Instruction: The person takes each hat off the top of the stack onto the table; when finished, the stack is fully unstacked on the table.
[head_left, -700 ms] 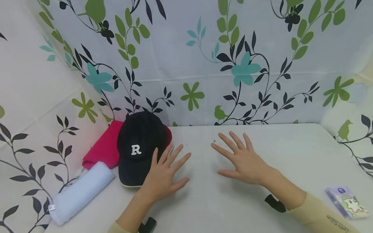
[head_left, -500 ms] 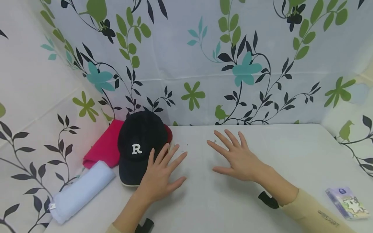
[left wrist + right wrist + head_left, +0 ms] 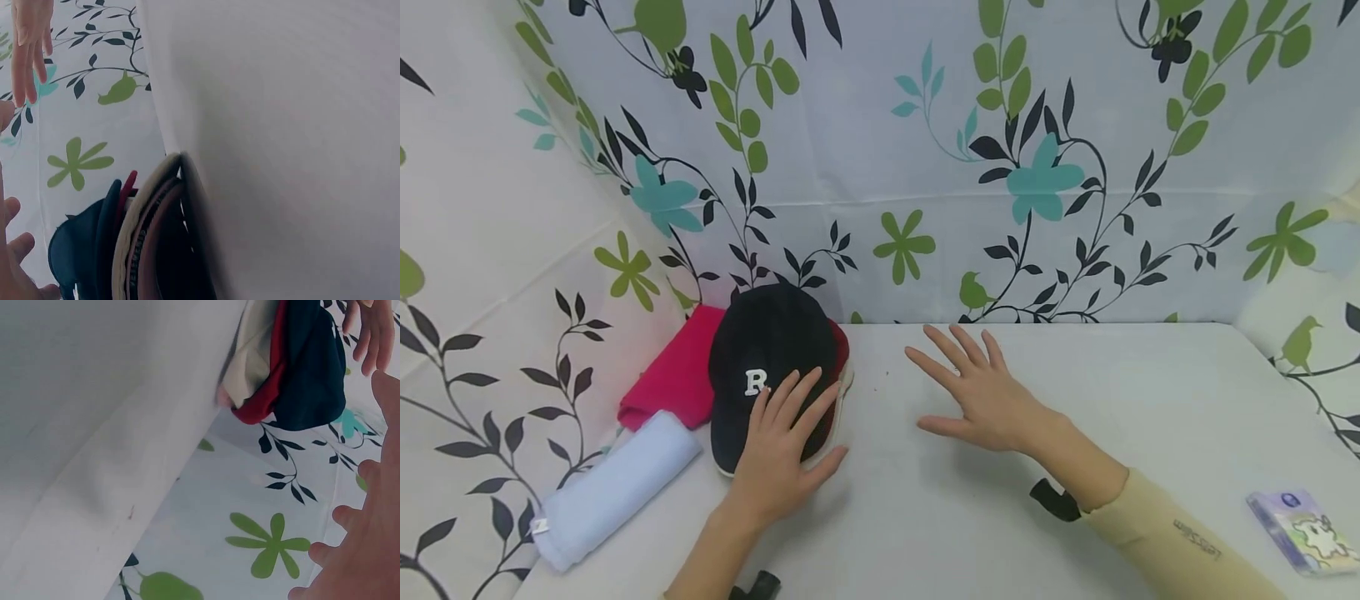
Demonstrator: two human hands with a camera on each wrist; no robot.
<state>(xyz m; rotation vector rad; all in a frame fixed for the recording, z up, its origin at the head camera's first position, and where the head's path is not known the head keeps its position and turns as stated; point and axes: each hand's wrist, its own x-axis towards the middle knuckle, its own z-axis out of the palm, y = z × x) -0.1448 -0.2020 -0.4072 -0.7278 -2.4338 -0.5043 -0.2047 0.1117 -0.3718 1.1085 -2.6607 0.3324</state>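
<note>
A black cap (image 3: 775, 333) with a white letter R sits on the table's left half, its brim toward the person. Under it shows the edge of a red cap (image 3: 841, 343), and the right wrist view adds a cream cap (image 3: 253, 359) below the red one. My left hand (image 3: 782, 458), fingers spread, overlaps the black cap's brim and front in the head view. Nothing is in its grasp. Right of the caps, my right hand (image 3: 981, 404) hovers over the white table with straight, spread fingers, holding nothing. The left wrist view shows the layered brims (image 3: 134, 250) side-on.
Behind the caps lies a folded pink-red cloth (image 3: 673, 367). A rolled light-blue towel (image 3: 617, 492) lies left of them. A small purple-and-white pack (image 3: 1303, 533) rests on the white table (image 3: 1150, 375) at far right. Leaf-patterned fabric (image 3: 850, 125) stands behind the table.
Both hands have moved left, the left one farther over the black cap's brim. The whole scene has shifted slightly right in the head view.
</note>
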